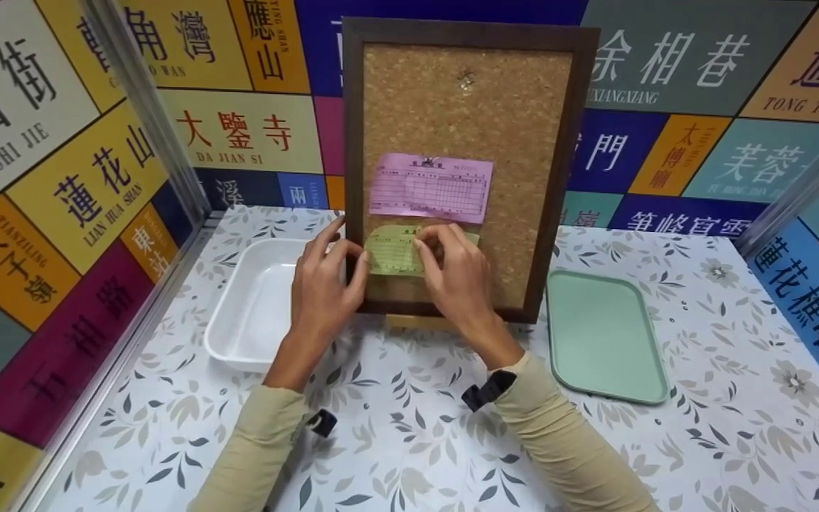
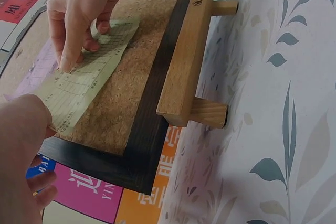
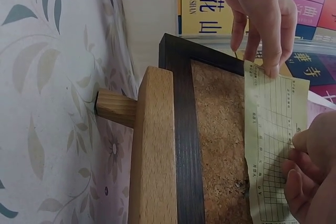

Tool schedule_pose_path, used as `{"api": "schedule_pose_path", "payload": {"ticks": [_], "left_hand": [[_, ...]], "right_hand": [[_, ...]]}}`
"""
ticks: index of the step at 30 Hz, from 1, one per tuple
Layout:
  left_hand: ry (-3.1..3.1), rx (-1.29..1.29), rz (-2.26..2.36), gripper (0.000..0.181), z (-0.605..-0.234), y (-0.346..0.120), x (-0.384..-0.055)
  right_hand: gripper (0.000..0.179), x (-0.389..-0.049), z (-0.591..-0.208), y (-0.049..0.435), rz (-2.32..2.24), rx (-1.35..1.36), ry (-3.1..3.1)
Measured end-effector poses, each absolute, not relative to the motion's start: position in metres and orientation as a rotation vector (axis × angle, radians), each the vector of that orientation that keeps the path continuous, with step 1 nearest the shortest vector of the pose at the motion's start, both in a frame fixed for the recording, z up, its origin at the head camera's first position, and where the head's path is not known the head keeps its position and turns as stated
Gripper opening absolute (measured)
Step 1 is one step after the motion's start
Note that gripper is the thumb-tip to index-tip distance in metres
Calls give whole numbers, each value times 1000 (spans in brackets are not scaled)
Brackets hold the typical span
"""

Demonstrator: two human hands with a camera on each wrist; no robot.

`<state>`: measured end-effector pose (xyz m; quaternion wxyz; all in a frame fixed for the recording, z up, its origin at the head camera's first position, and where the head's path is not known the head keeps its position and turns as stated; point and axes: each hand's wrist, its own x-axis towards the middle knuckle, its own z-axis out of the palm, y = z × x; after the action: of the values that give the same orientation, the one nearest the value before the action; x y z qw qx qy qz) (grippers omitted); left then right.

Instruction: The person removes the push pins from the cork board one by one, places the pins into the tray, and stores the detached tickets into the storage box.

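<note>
A framed cork board (image 1: 424,107) stands tilted on a wooden easel (image 2: 185,56). A pink printed slip (image 1: 445,192) hangs on it, with something small and shiny at its top edge. Just below lies a yellow-green slip (image 1: 389,257). My left hand (image 1: 324,284) is at the board's left side, thumb pressing the slip's left end and the other fingers extended at the frame. With thumb and index finger brought together, my right hand (image 1: 458,274) pinches at the slip's upper middle; its fingertips hide what they hold. The slip's right part is covered by this hand.
Left of the board is a white basin (image 1: 228,313), partly behind my left hand. A green tray (image 1: 608,341) lies to the right. Clear pins (image 1: 466,78) are stuck near the cork's top. A leaf-patterned cloth (image 1: 409,441) covers the table; sign-printed panels surround it.
</note>
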<state>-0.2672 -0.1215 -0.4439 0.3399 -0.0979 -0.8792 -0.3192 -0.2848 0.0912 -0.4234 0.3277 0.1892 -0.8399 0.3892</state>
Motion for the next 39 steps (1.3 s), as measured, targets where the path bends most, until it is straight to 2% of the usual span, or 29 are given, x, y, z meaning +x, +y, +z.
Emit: {"api": "schedule_pose_path", "payload": {"ticks": [10,39], "left_hand": [[-2264,-242,-892,19,-441,-122,-266],[-2183,-253,-1057,15,-433,-133,-267]], "right_hand": [[0,-278,-419,100,1106,571,-2100],[5,-262,-412,166,1170,426,-2078]]}}
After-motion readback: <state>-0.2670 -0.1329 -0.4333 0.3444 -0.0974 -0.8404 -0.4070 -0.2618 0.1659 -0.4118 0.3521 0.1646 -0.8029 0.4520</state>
